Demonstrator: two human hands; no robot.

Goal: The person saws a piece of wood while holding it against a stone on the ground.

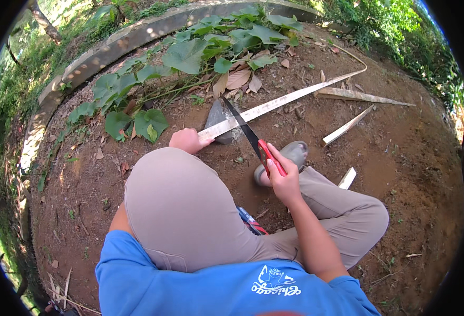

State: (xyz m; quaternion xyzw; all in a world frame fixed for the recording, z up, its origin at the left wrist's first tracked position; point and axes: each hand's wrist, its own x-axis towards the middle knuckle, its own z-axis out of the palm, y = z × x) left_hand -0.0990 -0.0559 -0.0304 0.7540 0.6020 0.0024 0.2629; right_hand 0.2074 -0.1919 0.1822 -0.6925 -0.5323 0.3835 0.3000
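Grip of right hand (282, 179) clamps red-handled saw (253, 139) across pale bamboo strip (274, 104); left hand (188, 140) clasps its end.

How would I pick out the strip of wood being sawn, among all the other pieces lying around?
Start at the grey stone on the bare dirt below the big-leafed vine. The long pale strip lies across it, held by the left hand. Unlike the loose offcuts nearby, it is the longest, and the saw crosses it.

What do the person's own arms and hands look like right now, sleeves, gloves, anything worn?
Both hands are bare, no gloves: the left hand and the right hand. The right forearm is uncovered, with no watch or band visible. A short-sleeved blue T-shirt covers the shoulders; the left arm is mostly hidden behind the knee.
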